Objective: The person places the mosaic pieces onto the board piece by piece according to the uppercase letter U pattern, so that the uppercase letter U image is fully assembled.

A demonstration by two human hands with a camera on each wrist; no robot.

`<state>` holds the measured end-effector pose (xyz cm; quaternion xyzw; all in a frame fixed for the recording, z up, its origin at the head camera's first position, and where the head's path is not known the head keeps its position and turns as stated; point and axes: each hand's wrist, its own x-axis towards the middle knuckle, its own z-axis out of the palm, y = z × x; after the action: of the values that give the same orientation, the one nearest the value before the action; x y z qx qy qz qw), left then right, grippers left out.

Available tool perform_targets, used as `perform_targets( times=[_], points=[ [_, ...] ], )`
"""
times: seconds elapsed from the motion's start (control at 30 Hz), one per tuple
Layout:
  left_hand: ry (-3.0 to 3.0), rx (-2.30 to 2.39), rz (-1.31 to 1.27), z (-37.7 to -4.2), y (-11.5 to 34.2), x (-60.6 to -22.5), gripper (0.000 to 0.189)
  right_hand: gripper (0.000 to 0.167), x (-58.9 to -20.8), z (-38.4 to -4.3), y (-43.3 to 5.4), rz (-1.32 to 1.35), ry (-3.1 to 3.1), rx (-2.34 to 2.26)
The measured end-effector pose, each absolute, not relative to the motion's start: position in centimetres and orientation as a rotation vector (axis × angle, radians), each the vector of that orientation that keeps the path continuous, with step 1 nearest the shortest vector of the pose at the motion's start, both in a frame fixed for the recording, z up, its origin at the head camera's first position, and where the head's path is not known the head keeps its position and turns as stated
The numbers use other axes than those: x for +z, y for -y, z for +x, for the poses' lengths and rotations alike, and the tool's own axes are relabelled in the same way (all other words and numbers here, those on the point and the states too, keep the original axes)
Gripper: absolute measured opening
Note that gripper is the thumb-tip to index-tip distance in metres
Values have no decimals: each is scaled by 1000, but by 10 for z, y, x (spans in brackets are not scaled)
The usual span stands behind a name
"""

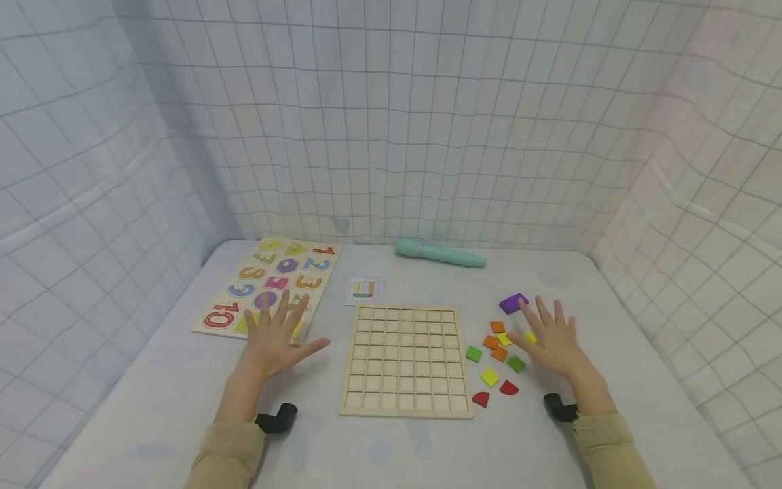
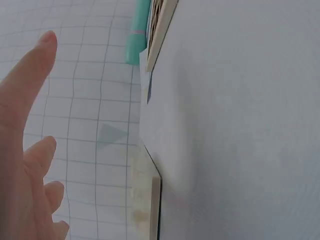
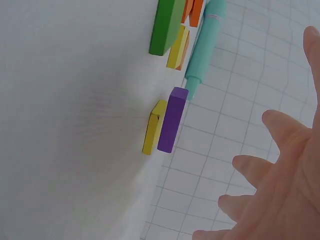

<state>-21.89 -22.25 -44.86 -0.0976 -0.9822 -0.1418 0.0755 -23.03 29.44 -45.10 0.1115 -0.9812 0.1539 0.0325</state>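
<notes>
Left hand (image 1: 269, 343) (grip spread) hovers near the number board (image 1: 325, 274), right hand (image 1: 552, 343), likewise spread, beside tiles (image 1: 491, 342) toward the tabletop's (image 1: 611, 339) right edge.

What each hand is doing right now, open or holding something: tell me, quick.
Left hand: open, holding nothing, by the number board.
Right hand: open, holding nothing, by the colored tiles.

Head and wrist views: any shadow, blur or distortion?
Head: lines on the white gridded curtain bend; lens or cloth, unclear. Left wrist: soft shadow on the white tabletop; markings on the pale wooden puzzle board look washed out. Right wrist: purple rectangular block fairly crisp.
</notes>
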Motion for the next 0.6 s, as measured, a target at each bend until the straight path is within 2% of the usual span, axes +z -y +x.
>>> perform_targets(
  times=[0.2,0.33,0.6],
  points=[
    [2915,-660,-404,-215,207,-437,91,78,-443,-235,-294,332,2988,779],
    [2835,-1025,-480,-212,197,-434,83,76,-439,-239,-295,269,2977,968],
    [2539,-1730,-530,-203,181,-455,62,78,-441,-242,-303,77,2916,1254]
  ],
)
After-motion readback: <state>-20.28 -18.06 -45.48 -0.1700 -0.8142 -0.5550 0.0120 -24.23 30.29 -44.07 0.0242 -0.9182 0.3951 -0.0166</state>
